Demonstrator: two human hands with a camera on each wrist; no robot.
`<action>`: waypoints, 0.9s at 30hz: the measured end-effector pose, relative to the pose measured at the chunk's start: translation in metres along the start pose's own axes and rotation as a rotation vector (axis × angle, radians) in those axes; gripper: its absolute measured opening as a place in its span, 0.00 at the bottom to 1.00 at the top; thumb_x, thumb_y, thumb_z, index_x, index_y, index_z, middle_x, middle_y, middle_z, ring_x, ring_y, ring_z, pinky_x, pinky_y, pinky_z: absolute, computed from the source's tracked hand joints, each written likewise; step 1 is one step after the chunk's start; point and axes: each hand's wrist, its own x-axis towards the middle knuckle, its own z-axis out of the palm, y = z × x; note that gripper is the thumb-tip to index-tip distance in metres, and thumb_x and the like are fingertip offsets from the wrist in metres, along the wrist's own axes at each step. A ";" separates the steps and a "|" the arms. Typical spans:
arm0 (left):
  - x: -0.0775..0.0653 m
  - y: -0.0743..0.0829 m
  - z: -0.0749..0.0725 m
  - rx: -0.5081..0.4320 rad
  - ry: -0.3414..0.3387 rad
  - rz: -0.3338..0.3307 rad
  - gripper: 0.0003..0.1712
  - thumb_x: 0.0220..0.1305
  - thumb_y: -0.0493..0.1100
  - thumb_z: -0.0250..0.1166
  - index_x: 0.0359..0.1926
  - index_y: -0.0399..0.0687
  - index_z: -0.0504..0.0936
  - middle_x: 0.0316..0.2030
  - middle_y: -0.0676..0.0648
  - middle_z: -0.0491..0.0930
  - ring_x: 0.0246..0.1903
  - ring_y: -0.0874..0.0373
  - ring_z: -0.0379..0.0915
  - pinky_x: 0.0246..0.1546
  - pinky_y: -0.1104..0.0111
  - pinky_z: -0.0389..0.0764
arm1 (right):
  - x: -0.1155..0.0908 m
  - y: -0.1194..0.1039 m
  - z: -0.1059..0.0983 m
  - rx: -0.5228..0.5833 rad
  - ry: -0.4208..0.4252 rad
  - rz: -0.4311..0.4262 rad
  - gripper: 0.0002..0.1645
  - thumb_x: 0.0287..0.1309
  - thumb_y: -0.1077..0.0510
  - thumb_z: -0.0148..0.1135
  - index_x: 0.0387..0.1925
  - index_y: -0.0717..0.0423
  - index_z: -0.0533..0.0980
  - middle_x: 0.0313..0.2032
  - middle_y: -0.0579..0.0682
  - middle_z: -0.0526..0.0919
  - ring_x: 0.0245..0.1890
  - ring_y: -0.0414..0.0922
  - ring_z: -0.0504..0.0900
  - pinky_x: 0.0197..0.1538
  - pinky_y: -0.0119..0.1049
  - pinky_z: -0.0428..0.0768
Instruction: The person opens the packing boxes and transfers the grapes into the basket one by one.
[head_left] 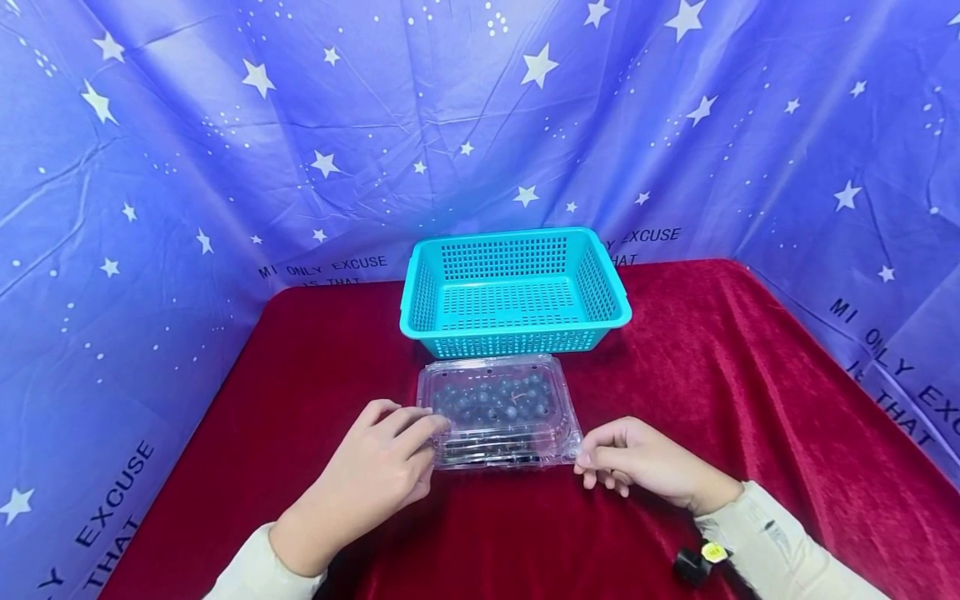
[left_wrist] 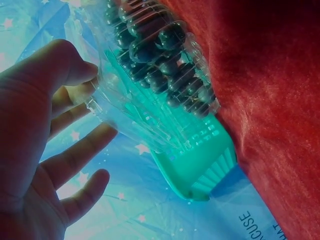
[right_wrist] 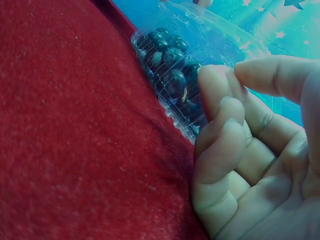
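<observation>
A clear plastic clamshell box lies on the red cloth with its lid down. Dark grapes fill part of it and show through its wall in both wrist views. At the box's near left corner, my left hand pinches the lid's edge between thumb and fingers, with the other fingers spread. On the opposite side, my right hand pinches the near right corner between thumb and forefinger. The remaining fingers of that hand curl in toward the palm.
Right behind the box stands a turquoise plastic basket with slotted walls and nothing in it. Red velvet cloth covers the table. A blue curtain with white stars hangs around the back and sides.
</observation>
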 end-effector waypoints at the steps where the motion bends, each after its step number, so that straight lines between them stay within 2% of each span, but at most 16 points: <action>1: 0.000 0.000 0.000 0.001 -0.004 0.001 0.17 0.64 0.42 0.52 0.26 0.48 0.86 0.49 0.50 0.84 0.48 0.52 0.84 0.49 0.54 0.79 | 0.000 0.000 0.000 -0.006 0.002 0.003 0.12 0.70 0.62 0.59 0.38 0.69 0.82 0.30 0.54 0.89 0.23 0.35 0.78 0.23 0.29 0.79; 8: 0.000 -0.001 -0.002 0.001 -0.020 -0.003 0.17 0.64 0.43 0.53 0.27 0.49 0.87 0.50 0.50 0.84 0.48 0.52 0.84 0.48 0.55 0.79 | 0.000 0.001 -0.001 -0.044 0.011 0.008 0.12 0.71 0.61 0.59 0.36 0.67 0.82 0.30 0.57 0.88 0.23 0.35 0.78 0.22 0.31 0.80; 20: 0.002 -0.003 -0.003 -0.013 -0.037 -0.017 0.17 0.64 0.44 0.53 0.27 0.49 0.87 0.50 0.50 0.84 0.48 0.52 0.83 0.46 0.56 0.79 | 0.000 -0.002 0.001 -0.058 0.017 0.017 0.11 0.71 0.61 0.59 0.36 0.66 0.82 0.30 0.56 0.88 0.24 0.35 0.78 0.22 0.31 0.80; 27: 0.003 -0.005 -0.002 -0.016 -0.005 -0.009 0.17 0.62 0.43 0.53 0.26 0.49 0.87 0.49 0.51 0.85 0.46 0.54 0.84 0.43 0.58 0.80 | 0.000 -0.002 0.000 -0.082 0.011 -0.005 0.12 0.71 0.61 0.59 0.35 0.64 0.83 0.30 0.57 0.88 0.24 0.35 0.78 0.21 0.33 0.80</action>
